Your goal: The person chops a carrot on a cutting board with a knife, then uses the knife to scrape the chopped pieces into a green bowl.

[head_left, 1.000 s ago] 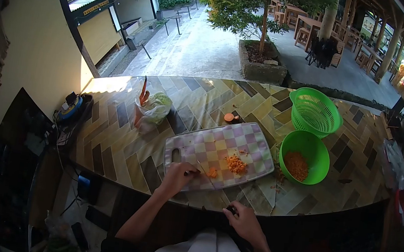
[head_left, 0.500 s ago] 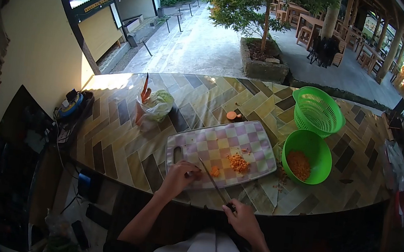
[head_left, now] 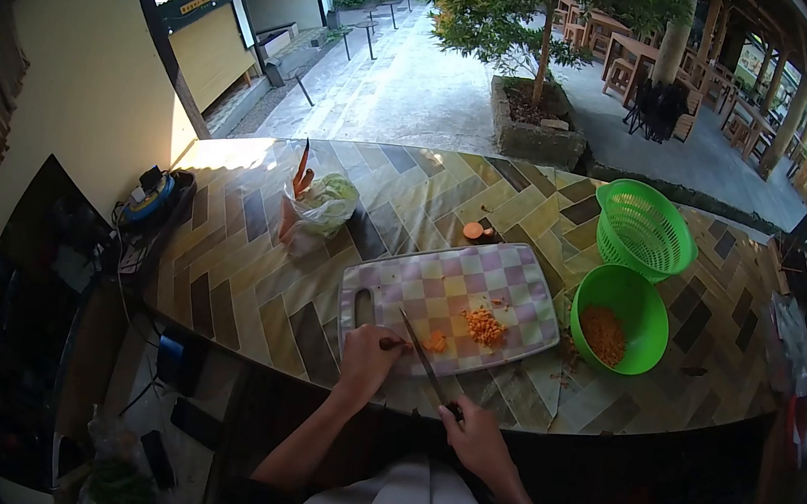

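Note:
My right hand (head_left: 474, 432) is wrapped round the dark handle of a knife (head_left: 424, 350). The blade slants up and left over the front part of a checkered cutting board (head_left: 400, 282). Beside the blade, at the board's front left, my left hand (head_left: 370, 364) has its fingers drawn together; what they hold, if anything, is hidden. Finely chopped orange bits, probably carrot (head_left: 484, 327), lie heaped on the board. A smaller pile of orange bits (head_left: 435, 342) sits just right of the blade.
Right of the board stands a green bowl (head_left: 652, 323) with chopped orange bits inside, and behind it a green colander (head_left: 648, 232). A cut orange root piece (head_left: 473, 230) lies past the board. A plastic bag of vegetables (head_left: 324, 204) rests at the back left.
The whole view has shifted slightly. My left fingers have drawn closer together beside the blade. My right hand keeps its grip on the knife.

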Motion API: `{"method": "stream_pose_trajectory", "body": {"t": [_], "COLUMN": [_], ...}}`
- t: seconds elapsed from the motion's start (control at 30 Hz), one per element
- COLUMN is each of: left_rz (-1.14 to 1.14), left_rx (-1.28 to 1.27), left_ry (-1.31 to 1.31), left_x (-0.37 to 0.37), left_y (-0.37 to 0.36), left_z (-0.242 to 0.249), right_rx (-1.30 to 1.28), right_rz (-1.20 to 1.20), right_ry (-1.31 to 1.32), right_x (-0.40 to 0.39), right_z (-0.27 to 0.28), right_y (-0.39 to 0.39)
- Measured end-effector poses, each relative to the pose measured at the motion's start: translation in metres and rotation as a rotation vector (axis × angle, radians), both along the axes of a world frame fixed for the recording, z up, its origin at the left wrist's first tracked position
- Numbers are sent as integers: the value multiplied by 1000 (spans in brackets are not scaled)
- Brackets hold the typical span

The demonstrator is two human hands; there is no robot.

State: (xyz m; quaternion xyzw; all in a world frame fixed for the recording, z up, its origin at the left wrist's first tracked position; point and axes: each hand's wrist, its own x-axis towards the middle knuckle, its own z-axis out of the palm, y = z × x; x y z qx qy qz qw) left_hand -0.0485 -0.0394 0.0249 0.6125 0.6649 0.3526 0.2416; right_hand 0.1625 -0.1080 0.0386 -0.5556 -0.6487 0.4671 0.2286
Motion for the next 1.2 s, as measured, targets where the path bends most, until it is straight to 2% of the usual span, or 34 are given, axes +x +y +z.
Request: {"method": "stream_pose_trajectory", "body": {"t": [0.07,0.23,0.33,0.43,0.57,0.77,0.93,1.13,1.2], "left_rz": [-7,79,132,146,125,175,195,218,230], "left_rx": [-12,-79,-108,-120,-96,21,1,45,62], "left_ry": [17,-216,-223,-207,-128,-308,-256,-168,-130], "left_x": [0,7,7,8,9,11,11,15,16], "left_y": [1,3,1,1,1,-6,-5,-4,-4], "left_z": [1,0,2,4,9,1,-6,-13,-15], "right_rx": [13,57,266,145,210,163,183,182,172], "right_rz": [-5,0,-17,-10,19,69,110,168,198], "right_ry": [-4,-4,-69,-91,-86,-86,-129,-380,-383], "right_x": [-3,-13,-20,-23,-19,-8,-8,-24,-25], "right_z": [0,-3,-16,-8,-10,-5,-8,5,5], "right_y": [1,2,3,9,11,12,12,7,12]}}
